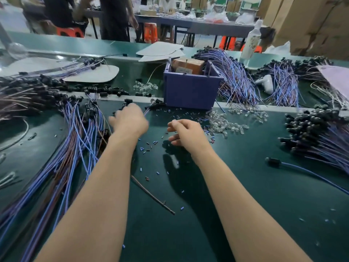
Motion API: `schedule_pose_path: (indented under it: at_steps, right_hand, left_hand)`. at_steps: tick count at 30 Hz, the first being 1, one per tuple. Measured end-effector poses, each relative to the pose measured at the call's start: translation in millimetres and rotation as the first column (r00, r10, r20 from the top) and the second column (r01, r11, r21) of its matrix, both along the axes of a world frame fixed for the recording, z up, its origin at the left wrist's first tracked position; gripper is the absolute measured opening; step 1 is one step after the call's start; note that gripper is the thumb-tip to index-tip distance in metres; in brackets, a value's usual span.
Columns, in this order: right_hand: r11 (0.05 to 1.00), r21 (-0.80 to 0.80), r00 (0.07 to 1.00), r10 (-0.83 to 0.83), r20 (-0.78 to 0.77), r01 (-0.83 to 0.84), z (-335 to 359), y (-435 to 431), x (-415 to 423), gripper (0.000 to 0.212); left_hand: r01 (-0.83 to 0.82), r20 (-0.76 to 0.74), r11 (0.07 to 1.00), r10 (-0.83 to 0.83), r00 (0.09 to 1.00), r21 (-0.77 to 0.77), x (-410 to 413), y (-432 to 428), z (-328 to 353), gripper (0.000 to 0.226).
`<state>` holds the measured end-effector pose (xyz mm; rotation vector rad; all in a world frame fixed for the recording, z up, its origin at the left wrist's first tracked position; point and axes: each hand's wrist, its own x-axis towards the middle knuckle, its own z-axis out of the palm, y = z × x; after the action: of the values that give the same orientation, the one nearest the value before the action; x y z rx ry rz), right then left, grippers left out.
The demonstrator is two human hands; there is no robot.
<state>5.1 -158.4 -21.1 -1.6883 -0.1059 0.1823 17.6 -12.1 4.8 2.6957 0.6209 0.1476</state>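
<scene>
A: What's the wire [150, 108] like?
B: Thin, blue, black-capped, on the table [245, 186] just left of the blue box [190, 91].
A: The grips?
B: The left grip [130, 121] curls round its near end. The right grip [186, 133] is half-curled; I cannot tell if it holds anything.

Both arms are bare and enter from the bottom edge of the frame, converging toward the centre.

The left forearm [98, 186] rises from the lower left, with the wrist straight. The left hand [130, 120] sits just left of centre, back toward the camera, its fingers [113, 121] curled forward and down. It is motion-blurred, so the grip cannot be determined.

The right forearm [236, 195] rises from the lower right, with the wrist slightly bent inward. The right hand [187, 133] is at centre frame, lower than the left and close beside it without touching. Its fingers [175, 123] are curled leftward, and the thumb [174, 138] lies beneath them with a gap between. Whether anything is pinched cannot be told.
</scene>
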Motion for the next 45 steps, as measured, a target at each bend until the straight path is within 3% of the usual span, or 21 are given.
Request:
schedule_pose_path:
  at_steps: [2, 5, 8, 10, 13, 15, 17, 19, 22, 24, 26, 28, 29, 33, 35, 41, 45]
  right_hand:
    - [0.989, 0.151, 0.999, 0.017, -0.045, -0.010, 5, -10, 3, 0.023]
    - [0.901, 0.433, 0.999, 0.019, -0.047, 0.003, 11, -32, 9, 0.025]
    - [0.914, 0.369, 0.976, -0.207, 0.071, 0.167, 11, -60, 16, 0.025]
    - [0.882, 0.330, 0.915, -0.389, 0.107, 0.336, 9, -79, 21, 0.028]
    - [0.677, 0.535, 0.826, -0.559, -0.072, 0.505, 10, -104, 27, 0.030]
    - [0.592, 0.642, 0.846, -0.502, -0.179, 0.487, 11, -104, 29, 0.026]
    - [0.724, 0.573, 0.916, -0.379, -0.135, 0.384, 6, -91, 28, 0.018]
    - [0.901, 0.367, 0.968, -0.251, 0.010, 0.230, -1, -76, 25, 0.013]
    - [0.958, 0.052, 0.928, -0.286, 0.238, 0.282, -4, -72, 26, 0.021]
    - [0.913, 0.113, 0.869, -0.407, 0.283, 0.391, -3, -79, 26, 0.024]
    - [0.818, 0.355, 0.836, -0.528, 0.153, 0.452, 0, -89, 27, 0.024]
    - [0.719, 0.560, 0.870, -0.493, -0.006, 0.411, 3, -92, 26, 0.020]
    - [0.715, 0.593, 0.900, -0.435, -0.039, 0.371, 4, -90, 24, 0.016]
    - [0.903, 0.356, 0.949, -0.296, 0.106, 0.242, -1, -72, 18, 0.014]
    - [0.907, 0.304, 0.917, -0.356, 0.178, 0.293, 1, -72, 19, 0.018]
    - [0.740, 0.508, 0.812, -0.570, 0.126, 0.441, 5, -90, 23, 0.019]
    - [0.543, 0.680, 0.756, -0.655, -0.025, 0.493, 12, -111, 23, 0.021]
  left_hand:
    - [0.206, 0.169, 0.955, -0.171, 0.971, -0.216, 2, -29, 8, 0.019]
    - [0.521, 0.368, 0.743, -0.386, 0.846, -0.420, 1, -77, 15, 0.006]
    - [0.605, 0.429, 0.626, -0.431, 0.794, -0.491, 2, -104, 14, 0.003]
    - [0.606, 0.344, 0.576, -0.504, 0.792, -0.549, 3, -104, 7, 0.005]
    - [0.647, 0.156, 0.615, -0.660, 0.735, -0.451, 1, -87, -7, 0.019]
    - [0.648, 0.223, 0.636, -0.620, 0.753, -0.420, 2, -78, -10, 0.021]
    - [0.640, 0.353, 0.650, -0.534, 0.768, -0.409, 3, -80, -12, 0.018]
    - [0.645, 0.421, 0.652, -0.495, 0.760, -0.397, 3, -89, -14, 0.015]
    - [0.629, 0.431, 0.679, -0.473, 0.769, -0.379, 2, -91, -22, 0.012]
    - [0.601, 0.397, 0.727, -0.470, 0.788, -0.332, 2, -84, -24, 0.013]
    - [0.570, 0.381, 0.760, -0.450, 0.808, -0.312, 3, -78, -25, 0.013]
    - [0.551, 0.400, 0.768, -0.417, 0.816, -0.326, 3, -77, -25, 0.013]
    - [0.553, 0.419, 0.761, -0.404, 0.813, -0.340, 3, -79, -24, 0.013]
    - [0.604, 0.499, 0.712, -0.401, 0.768, -0.357, 0, -92, -21, 0.013]
    - [0.588, 0.486, 0.726, -0.393, 0.780, -0.356, 1, -90, -23, 0.011]
    - [0.457, 0.428, 0.816, -0.294, 0.855, -0.353, 6, -65, -25, 0.014]
    - [0.278, 0.402, 0.885, -0.116, 0.908, -0.373, 7, -48, -27, 0.014]
